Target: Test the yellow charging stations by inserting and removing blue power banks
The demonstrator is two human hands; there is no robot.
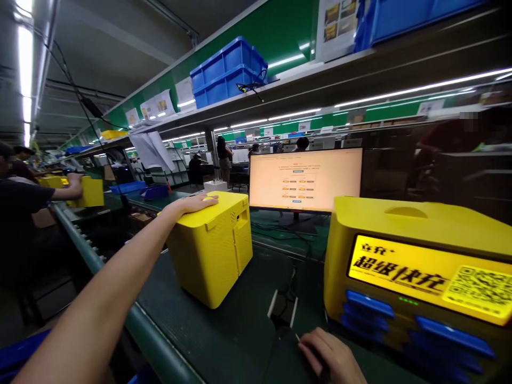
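Observation:
My left hand (197,203) lies flat, palm down, on the top of a yellow plastic box (212,250) that stands on the dark green bench (224,330). My right hand (330,356) rests low on the bench near the front edge, fingers curled by a small white-edged holder with cables (282,312); whether it grips anything is unclear. Just right of that hand stands a larger yellow charging unit (416,277) with a lit panel, a QR code and blue slots.
A monitor (306,180) showing a form stands behind the boxes. A roller conveyor (86,245) runs along the left. A co-worker at far left holds another yellow box (88,192). Blue crates (228,72) sit on the shelf overhead.

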